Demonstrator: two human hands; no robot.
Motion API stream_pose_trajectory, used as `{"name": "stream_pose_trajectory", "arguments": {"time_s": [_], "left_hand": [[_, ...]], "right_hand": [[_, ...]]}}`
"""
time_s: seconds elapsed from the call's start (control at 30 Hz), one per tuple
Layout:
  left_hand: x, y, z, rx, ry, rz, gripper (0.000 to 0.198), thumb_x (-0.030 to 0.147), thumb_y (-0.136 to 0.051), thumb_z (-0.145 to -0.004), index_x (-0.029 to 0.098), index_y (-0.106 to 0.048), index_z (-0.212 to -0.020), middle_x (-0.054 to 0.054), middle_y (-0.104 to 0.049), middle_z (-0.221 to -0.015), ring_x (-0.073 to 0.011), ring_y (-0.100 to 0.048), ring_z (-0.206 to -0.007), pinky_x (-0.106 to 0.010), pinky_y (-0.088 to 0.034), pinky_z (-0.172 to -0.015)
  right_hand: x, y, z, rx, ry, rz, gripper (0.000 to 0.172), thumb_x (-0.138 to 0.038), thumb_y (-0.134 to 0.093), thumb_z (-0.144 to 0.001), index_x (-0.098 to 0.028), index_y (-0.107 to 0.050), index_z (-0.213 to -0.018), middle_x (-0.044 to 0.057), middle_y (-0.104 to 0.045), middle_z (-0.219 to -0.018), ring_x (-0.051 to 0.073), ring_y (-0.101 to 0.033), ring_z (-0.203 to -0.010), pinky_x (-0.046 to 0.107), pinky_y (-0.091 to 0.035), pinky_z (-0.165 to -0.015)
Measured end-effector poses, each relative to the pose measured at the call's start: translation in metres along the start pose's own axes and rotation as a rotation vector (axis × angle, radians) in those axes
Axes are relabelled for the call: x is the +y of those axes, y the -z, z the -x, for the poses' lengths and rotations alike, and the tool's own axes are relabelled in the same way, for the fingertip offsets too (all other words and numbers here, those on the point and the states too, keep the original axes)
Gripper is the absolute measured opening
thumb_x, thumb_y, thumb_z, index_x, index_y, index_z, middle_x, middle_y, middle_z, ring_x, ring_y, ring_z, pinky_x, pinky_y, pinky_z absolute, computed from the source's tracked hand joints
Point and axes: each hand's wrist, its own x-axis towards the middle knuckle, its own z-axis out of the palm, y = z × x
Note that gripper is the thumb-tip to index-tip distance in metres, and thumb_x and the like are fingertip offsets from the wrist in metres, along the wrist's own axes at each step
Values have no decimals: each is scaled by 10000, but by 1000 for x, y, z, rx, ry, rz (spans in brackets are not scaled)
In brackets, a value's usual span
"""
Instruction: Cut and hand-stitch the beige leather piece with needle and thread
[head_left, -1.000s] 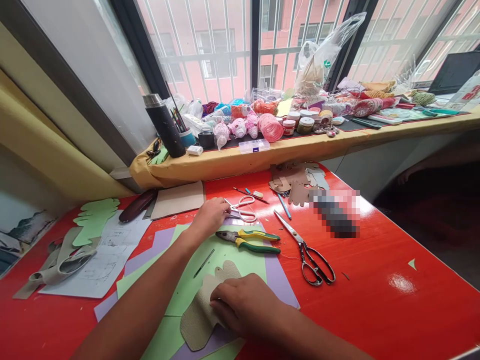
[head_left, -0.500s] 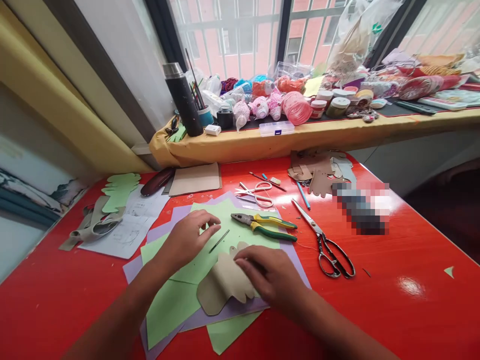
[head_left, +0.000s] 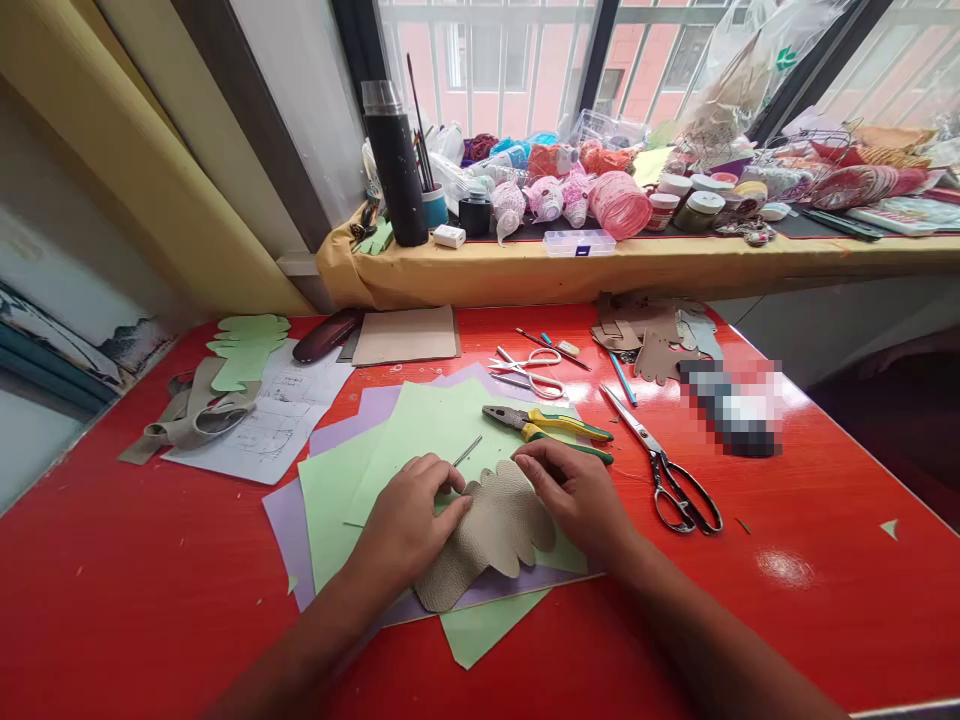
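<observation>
A beige leather piece with scalloped edges lies on green sheets and purple sheets. My left hand rests at its left edge, thumb on the leather and fingers curved but apart. At the upper right edge of the leather is my right hand, thumb and forefinger pinched together; anything between them is too small to make out. A thin metal tool lies just beyond my left fingers. Pliers with yellow and green handles lie behind my right hand.
Large scissors lie at the right, small white scissors behind the pliers. Leather scraps sit at the back right. Drawn paper and a green cut-out are at the left. A black flask stands on the sill.
My left hand has come down onto the leather piece. The leather now lies flatter, with its grained face showing. My right hand has moved to its upper right edge, and the view has shifted slightly.
</observation>
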Motion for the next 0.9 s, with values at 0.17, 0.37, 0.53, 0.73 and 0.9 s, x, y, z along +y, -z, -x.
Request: {"name": "stream_pose_trajectory", "arguments": {"time_s": [0.17, 0.37, 0.53, 0.73, 0.9], "left_hand": [[8, 5, 7, -15, 1, 194, 60, 284, -585, -935, 245, -619, -906, -25, -721, -1046, -247, -648, -1037, -350, -484, -863], [13, 6, 12, -140, -56, 339, 120, 306, -497, -998, 256, -605, -1008, 14, -701, -914, -183, -610, -798, -295, -445, -723], [15, 3, 11, -180, -54, 428, 103, 310, -512, -1004, 241, -582, -973, 19, -652, -850, -173, -547, -772, -283, -410, -714], [15, 1, 7, -265, 139, 753, 269, 441, -602, -976, 228, -625, -1139, 8, -654, -816, -173, -532, -738, -273, -406, -665], [14, 3, 6, -292, 196, 842, 356, 499, -645, -939, 200, -670, -1129, -33, -699, -900, -190, -568, -781, -284, -430, -686]], "right_hand": [[3, 0, 0, -1, 36, 80, 188, -356, -596, -1025, -226, -732, -1022, 20, -695, -819, 181, -603, -716, 295, -447, -646], [1, -1, 2, -71, 103, 57, 267, -358, -650, -1008, -245, -697, -1245, 40, -613, -980, 180, -595, -798, 303, -483, -698], [-3, -2, 1, -154, 103, 14, 124, -329, -664, -1000, -229, -738, -1007, 36, -595, -968, 173, -580, -816, 296, -454, -693], [-7, 1, -1, -107, 67, -71, 201, -325, -672, -990, -205, -662, -829, 13, -583, -842, 169, -541, -771, 298, -416, -677], [-9, 1, 0, -107, 28, -104, 236, -366, -663, -986, -206, -654, -813, 11, -580, -813, 171, -527, -746, 302, -400, -654]]}}
